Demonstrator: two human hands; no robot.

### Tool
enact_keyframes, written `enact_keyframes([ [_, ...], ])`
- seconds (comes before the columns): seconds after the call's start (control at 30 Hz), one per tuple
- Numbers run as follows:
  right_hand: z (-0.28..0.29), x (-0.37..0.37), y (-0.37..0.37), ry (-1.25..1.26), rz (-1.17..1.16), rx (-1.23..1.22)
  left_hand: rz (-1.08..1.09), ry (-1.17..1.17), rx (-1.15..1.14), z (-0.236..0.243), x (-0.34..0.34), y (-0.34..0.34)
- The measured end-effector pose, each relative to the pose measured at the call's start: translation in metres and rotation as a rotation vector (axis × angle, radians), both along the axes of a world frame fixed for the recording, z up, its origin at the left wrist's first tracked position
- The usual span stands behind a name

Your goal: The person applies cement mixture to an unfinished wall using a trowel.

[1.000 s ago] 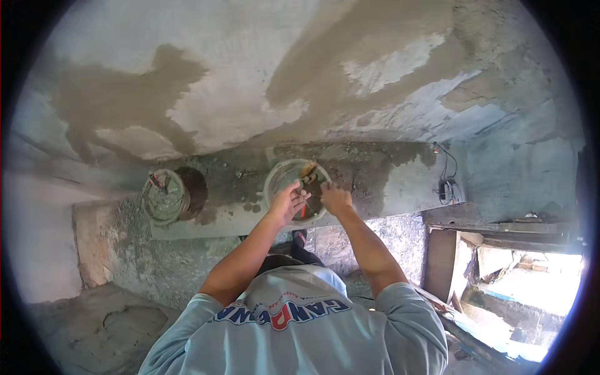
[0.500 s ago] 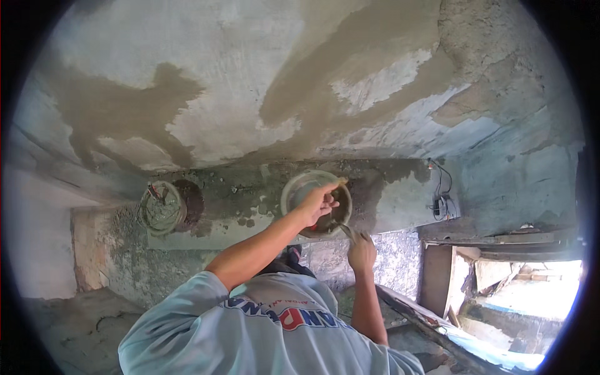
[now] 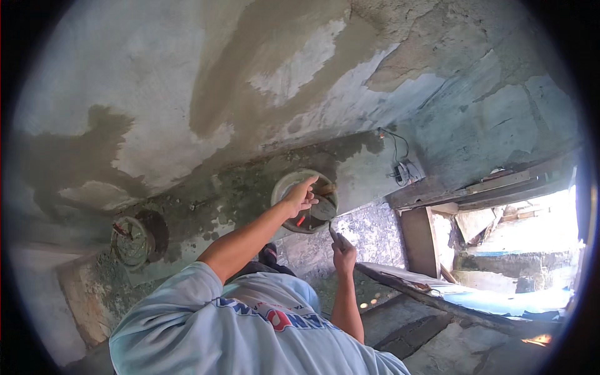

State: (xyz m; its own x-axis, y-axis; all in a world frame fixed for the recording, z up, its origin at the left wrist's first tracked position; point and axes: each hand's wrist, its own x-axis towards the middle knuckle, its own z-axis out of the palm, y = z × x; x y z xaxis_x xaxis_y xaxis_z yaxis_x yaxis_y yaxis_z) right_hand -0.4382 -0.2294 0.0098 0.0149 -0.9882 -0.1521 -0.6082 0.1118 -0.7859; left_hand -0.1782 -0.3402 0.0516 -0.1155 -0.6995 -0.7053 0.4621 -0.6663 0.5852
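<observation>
Half-hiding a bucket [image 3: 287, 183] near wires [image 3: 404, 171], the empty left hand [image 3: 302, 199] hangs part-open; the right [image 3: 344, 255] grips a tool [image 3: 334, 234].

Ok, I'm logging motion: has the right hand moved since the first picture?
Yes, the right hand came toward the body, from over the concrete ledge to past its near edge.

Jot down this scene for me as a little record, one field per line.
Left hand: over a pale round bucket, fingers partly curled; grip unclear
Right hand: gripping a slim tool near the bucket's rim; tool type unclear
In that bucket: red-orange handle
Second bucket: farther left
Wall: pale, with darker grey-brown patches
Right of the buckets: electrical fitting with dark cable
</observation>
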Motion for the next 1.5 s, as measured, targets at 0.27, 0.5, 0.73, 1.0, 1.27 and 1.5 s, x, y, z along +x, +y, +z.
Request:
enact_keyframes([
  [0.27,0.02,-0.026,0.018,-0.432,-0.149,0.273,-0.16,-0.043,0.006,-0.019,0.014,-0.002],
  [0.5,0.037,-0.025,0.039,-0.973,-0.351,0.47,-0.103,-0.296,-0.107,-0.032,0.045,0.031],
  [0.73,0.064,0.026,0.038,-0.723,-0.173,0.335,0.288,-0.189,0.017,-0.023,0.158,0.195],
  [1.0,0.117,0.14,0.071,-0.883,0.222,0.543,1.105,-1.243,0.112,-0.026,0.291,0.401],
  [1.27,0.115,0.312,0.134,-0.834,0.495,0.671,1.672,0.077,-0.146,-0.016,0.447,0.496],
  [1.5,0.143,0.357,0.185,-0.685,0.503,0.479,1.218,-0.204,-0.002,0.01,0.468,0.45],
])
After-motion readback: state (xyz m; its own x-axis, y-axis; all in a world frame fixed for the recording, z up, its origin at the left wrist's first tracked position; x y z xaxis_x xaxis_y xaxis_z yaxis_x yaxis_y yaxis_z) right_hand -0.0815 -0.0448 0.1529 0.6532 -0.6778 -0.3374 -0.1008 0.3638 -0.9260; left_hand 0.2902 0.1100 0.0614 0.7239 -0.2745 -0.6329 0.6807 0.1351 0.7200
